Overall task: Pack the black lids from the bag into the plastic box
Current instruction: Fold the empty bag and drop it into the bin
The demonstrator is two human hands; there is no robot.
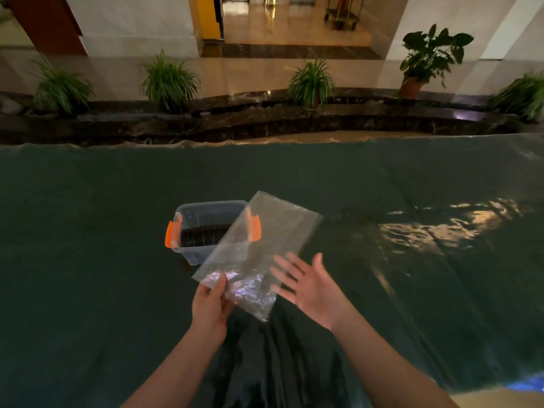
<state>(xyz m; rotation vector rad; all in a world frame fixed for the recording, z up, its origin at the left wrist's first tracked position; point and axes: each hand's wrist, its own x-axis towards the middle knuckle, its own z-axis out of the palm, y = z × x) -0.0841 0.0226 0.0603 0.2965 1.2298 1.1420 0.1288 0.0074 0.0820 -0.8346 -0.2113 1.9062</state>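
A clear plastic box point(188, 254) with orange clips stands on the dark cloth in the middle. A row of black lids point(204, 235) lies inside it. My left hand point(210, 304) pinches the near corner of a clear plastic bag point(265, 240), which hangs flat over the box's right side and looks empty. My right hand point(309, 285) hovers just right of the bag with its fingers spread, touching nothing that I can see.
A dark green cloth point(88, 260) covers the whole table, with folds near me and a bright reflection at the right point(441, 228). Beyond the far edge run a dark stone ledge and several potted plants point(169, 81).
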